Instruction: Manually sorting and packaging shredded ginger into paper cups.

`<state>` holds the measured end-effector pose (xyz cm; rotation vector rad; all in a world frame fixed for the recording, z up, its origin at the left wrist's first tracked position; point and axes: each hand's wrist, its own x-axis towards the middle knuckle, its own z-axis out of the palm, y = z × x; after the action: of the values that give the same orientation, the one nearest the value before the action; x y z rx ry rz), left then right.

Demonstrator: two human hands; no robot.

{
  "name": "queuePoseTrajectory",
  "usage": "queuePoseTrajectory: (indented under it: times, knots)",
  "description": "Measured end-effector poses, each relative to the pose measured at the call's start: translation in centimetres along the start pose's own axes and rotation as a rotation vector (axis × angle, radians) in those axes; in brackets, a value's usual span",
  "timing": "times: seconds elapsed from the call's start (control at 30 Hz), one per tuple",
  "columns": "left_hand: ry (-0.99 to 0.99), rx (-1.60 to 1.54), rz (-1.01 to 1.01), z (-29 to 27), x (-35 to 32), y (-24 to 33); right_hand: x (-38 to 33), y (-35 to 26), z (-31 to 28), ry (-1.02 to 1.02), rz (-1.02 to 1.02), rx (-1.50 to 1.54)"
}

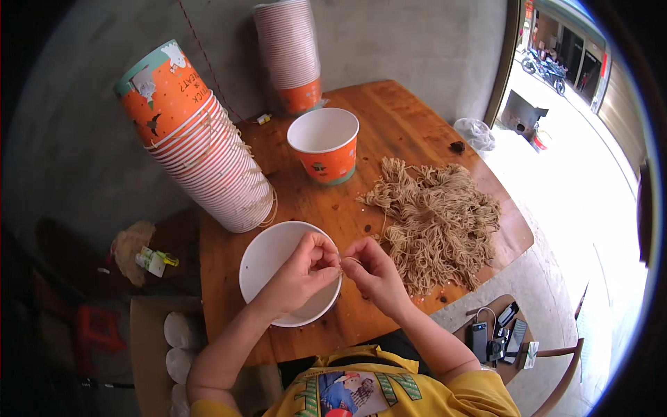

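Grey walls (410, 48) surround a wooden table (226, 299). On the left stands a tall stack of upside-down orange paper buckets (208, 160). Next comes an open white-lined bucket (267, 260); over its right side, the left hand (303, 267), fingertips closed, meets the right hand (373, 271), both pinching a thin string (354, 260). Farther right lies a tangled tan string pile (445, 222).

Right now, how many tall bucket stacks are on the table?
2: the left stack, beyond the nearest bucket, and the back stack, by the wall. I see no others.
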<state>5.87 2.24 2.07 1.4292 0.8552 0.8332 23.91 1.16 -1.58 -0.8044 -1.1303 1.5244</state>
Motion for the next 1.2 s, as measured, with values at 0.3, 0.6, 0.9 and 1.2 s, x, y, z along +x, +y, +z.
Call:
queuePoseTrajectory:
  times: [0.3,0.6,0.9,1.2]
  knots:
    - [0.058,-0.062,-0.058,0.1,0.0,0.0,-1.0,0.1,-1.4,0.044,-0.462,-0.561]
    - [0.066,-0.036,-0.056,0.1,-0.2,-0.1,-1.0,-0.2,-0.7,0.058,-0.523,-0.732]
    - [0.073,0.009,-0.041,0.3,-0.2,0.0,-1.2,-0.2,-0.5,0.072,-0.365,-0.541]
    - [0.020,0.162,0.042,0.7,-0.5,0.1,-1.0,0.0,-0.5,0.065,-0.470,-0.705]
